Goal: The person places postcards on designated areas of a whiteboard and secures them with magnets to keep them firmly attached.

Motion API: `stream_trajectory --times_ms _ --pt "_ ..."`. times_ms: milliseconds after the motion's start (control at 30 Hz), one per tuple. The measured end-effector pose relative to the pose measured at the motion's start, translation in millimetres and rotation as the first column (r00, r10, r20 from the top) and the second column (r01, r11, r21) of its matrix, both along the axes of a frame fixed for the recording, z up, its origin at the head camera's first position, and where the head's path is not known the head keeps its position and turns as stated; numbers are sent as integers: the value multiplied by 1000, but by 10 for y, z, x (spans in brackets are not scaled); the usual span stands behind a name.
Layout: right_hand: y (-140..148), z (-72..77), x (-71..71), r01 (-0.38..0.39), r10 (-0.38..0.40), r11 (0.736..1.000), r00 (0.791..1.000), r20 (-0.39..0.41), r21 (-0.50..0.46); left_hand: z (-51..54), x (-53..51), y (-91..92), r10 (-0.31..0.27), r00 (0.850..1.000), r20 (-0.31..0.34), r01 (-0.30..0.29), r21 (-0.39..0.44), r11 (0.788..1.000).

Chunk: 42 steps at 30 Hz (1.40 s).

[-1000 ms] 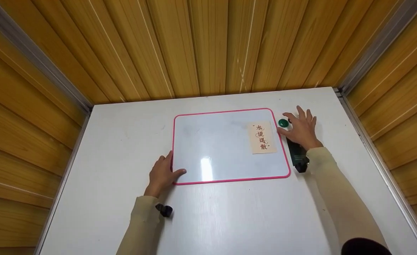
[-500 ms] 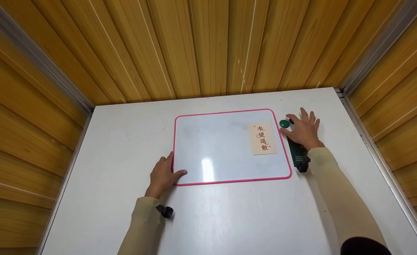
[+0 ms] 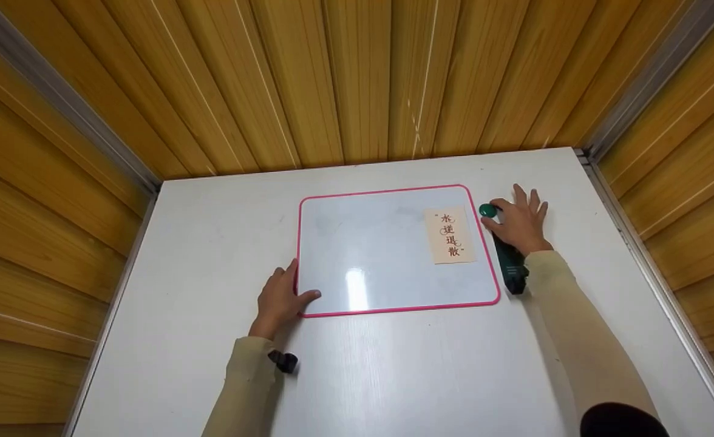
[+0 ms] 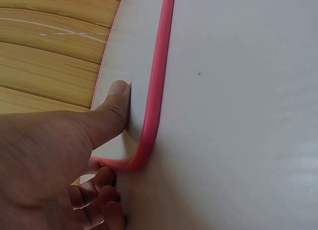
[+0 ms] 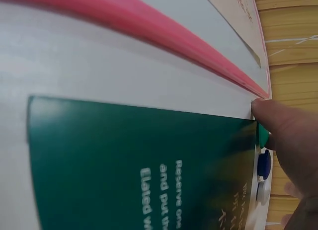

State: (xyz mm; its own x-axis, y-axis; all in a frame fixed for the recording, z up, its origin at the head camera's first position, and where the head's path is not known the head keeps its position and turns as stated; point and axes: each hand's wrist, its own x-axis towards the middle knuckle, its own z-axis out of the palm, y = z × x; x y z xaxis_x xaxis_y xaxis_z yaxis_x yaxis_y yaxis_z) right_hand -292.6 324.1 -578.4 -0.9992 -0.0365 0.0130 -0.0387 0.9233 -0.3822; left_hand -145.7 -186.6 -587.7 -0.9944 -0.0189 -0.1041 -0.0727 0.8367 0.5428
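A whiteboard (image 3: 369, 255) with a pink rim lies on the white table. My left hand (image 3: 278, 297) holds its near left corner, the thumb (image 4: 117, 98) on the board's face and the other fingers at the outer edge. Just past the board's right edge, my right hand (image 3: 518, 224) pinches a round green magnet (image 3: 487, 210) between thumb and index finger, the other fingers spread. Beneath that hand lies a dark green printed card (image 5: 124, 150), partly covered in the head view. A cream card (image 3: 449, 235) with brown characters lies on the board's right side.
Beside the green card, the right wrist view shows a blue magnet (image 5: 264, 164) and a white magnet (image 5: 263, 192). Wood-patterned walls (image 3: 357, 79) enclose the table (image 3: 211, 243) at the back and both sides.
My right thumb and index finger have closed in on the green magnet, which is slightly tilted now. The left hand and whiteboard stay in place.
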Motion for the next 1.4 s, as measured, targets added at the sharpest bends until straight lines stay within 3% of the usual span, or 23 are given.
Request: stream_trajectory --times_ms 633,1400 --pt "-56 29 -29 -5 4 1000 999 -46 -10 33 -8 -16 -4 1000 -17 5 11 1000" --pt "-104 81 -78 22 -22 1000 1000 -7 0 23 23 5 21 1000 5 -21 24 999"
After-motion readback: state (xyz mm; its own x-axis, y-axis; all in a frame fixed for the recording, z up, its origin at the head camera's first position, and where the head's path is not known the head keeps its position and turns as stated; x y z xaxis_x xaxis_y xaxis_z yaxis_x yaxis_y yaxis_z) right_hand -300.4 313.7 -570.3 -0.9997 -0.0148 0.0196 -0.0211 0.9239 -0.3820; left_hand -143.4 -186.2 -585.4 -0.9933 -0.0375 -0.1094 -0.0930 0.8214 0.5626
